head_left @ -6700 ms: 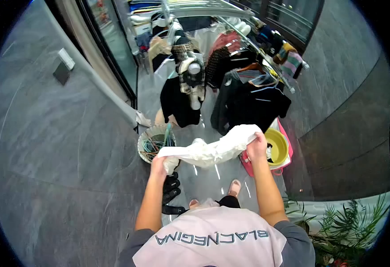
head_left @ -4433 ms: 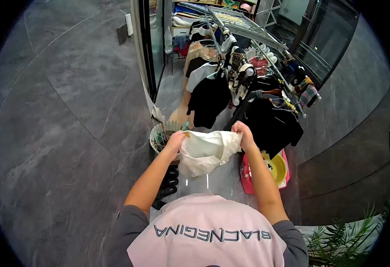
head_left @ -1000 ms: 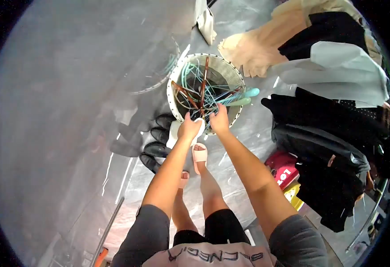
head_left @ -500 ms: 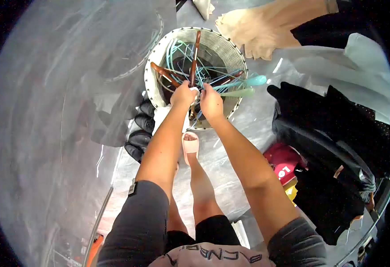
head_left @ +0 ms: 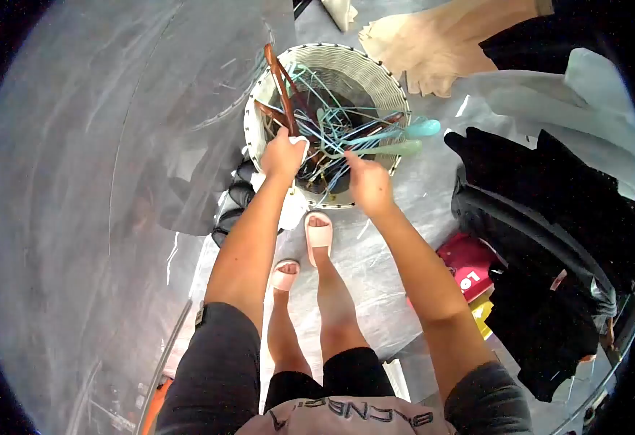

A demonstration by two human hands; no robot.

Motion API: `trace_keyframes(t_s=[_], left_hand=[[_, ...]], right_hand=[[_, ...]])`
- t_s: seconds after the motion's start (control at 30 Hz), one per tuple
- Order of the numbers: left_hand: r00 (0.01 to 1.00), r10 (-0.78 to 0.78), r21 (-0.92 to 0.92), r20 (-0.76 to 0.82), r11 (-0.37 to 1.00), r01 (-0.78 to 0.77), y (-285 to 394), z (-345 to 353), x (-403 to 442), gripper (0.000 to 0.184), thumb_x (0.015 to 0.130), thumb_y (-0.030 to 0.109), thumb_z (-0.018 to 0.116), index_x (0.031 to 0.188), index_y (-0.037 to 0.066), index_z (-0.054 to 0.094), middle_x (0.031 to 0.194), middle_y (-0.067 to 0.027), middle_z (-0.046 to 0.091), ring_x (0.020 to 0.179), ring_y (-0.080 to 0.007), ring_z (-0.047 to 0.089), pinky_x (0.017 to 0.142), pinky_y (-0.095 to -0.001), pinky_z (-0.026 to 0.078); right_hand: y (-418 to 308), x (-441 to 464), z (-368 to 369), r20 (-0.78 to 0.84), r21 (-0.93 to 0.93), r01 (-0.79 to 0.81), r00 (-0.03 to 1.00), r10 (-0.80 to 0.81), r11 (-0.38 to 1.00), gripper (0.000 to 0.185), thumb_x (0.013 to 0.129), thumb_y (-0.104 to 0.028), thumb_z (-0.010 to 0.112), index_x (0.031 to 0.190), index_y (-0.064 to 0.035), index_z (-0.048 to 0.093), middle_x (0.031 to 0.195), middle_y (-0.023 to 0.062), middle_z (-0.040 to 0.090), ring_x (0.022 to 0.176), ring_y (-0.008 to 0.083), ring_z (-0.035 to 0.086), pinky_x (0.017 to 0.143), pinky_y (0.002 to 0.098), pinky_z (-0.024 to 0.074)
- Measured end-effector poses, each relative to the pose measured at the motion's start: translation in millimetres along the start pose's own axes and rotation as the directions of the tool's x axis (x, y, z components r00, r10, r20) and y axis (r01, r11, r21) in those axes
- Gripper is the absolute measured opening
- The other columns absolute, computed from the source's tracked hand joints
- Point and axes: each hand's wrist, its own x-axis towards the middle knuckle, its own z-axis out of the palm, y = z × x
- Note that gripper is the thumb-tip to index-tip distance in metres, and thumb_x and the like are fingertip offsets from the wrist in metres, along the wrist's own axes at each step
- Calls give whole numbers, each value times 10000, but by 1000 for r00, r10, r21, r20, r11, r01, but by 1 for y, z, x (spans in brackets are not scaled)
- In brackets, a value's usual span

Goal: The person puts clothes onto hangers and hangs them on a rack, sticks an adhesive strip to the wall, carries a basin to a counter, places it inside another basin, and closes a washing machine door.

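A white woven basket is filled with a tangle of blue and green hangers, with brown wooden ones among them. Over its near left part, my left hand is closed around a brown wooden hanger that points up and left. A white cloth is bunched at the same fist and drapes below it. My right hand is at the near right rim, fingers curled, fingertips against the tangle by a pale green hanger. Whatever sits between those fingers cannot be made out.
Black clothes are heaped on the right, beside a dark red item with white letters. Beige fabric lies beyond the basket. Black shoes stand left of the basket; my feet in pink slippers are just before it.
My hands have moved apart. The left went left with the brown hanger, which now leans left; the right moved right and nearer to me, away from the cloth.
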Motion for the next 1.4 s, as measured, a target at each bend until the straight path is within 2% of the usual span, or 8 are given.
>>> trace_keyframes(t_s=[0.27, 0.63, 0.8, 0.87, 1.0, 1.07, 1.2, 1.4], left_hand=[[976, 102, 14, -195, 995, -101, -4, -7, -18, 350, 732, 326, 624, 960, 76, 534, 788, -193, 638, 753, -390, 612, 645, -479, 476], [997, 47, 58, -63, 997, -44, -10, -12, -12, 388, 760, 319, 589, 1069, 86, 572, 963, -178, 636, 896, -362, 598, 758, -438, 469], [995, 30, 40, -98, 999, -26, -10, -12, -24, 396, 786, 320, 567, 1110, 92, 571, 998, -181, 629, 921, -360, 595, 786, -421, 468], [983, 77, -71, -169, 993, -90, -19, -10, -30, 371, 803, 303, 551, 1094, 73, 562, 972, -203, 627, 901, -376, 593, 775, -426, 465], [963, 111, -195, -244, 968, -161, -31, -33, -69, 297, 826, 237, 537, 1031, 23, 524, 891, -247, 614, 846, -427, 578, 725, -457, 456], [976, 100, -302, -192, 940, -156, -46, -37, -89, 289, 822, 194, 565, 1037, 10, 508, 988, -238, 584, 931, -404, 556, 794, -434, 439], [785, 353, -132, -509, 869, -476, -72, -62, -131, 287, 824, 139, 586, 1052, -8, 490, 1068, -191, 536, 952, -341, 535, 814, -382, 429], [958, 99, -527, -267, 818, -232, -91, -135, -199, 208, 846, 200, 550, 889, -3, 554, 794, -163, 604, 749, -246, 583, 690, -339, 444]], right_hand=[[6, -13, 5, -64, 61, -186, 980, 190, 981, 175, 812, -45, 551, 975, -61, 614, 811, 182, 627, 740, 357, 609, 607, 421, 484], [23, -48, -24, -361, 211, -166, 903, 234, 963, 208, 821, 1, 540, 1018, -3, 605, 911, 211, 629, 812, 343, 627, 698, 361, 502], [20, -87, -48, -488, 247, -150, 834, 257, 957, 188, 898, -57, 503, 1043, 36, 578, 823, 133, 645, 695, 195, 620, 617, 299, 487], [17, -110, -55, -249, 529, -391, 777, 578, 753, 195, 922, -86, 472, 1047, 27, 570, 719, 56, 568, 579, 91, 506, 510, 248, 423], [-10, -137, -58, -286, 743, -305, 661, 694, 596, 202, 947, -141, 432, 1027, 5, 547, 662, 11, 456, 533, 69, 418, 481, 220, 374], [-25, -155, -59, -245, 782, -282, 680, 691, 555, 200, 949, -142, 426, 1028, 3, 538, 658, 11, 451, 539, 73, 425, 491, 224, 382], [-70, -180, -71, -146, 822, -310, 696, 703, 478, 194, 953, -148, 413, 1048, -9, 510, 636, 3, 429, 551, 91, 439, 524, 248, 417], [-151, -231, -107, 14, 961, -146, 874, 485, 235, 131, 952, -152, 409, 1001, -35, 444, 748, 31, 439, 653, 113, 438, 552, 260, 413]])
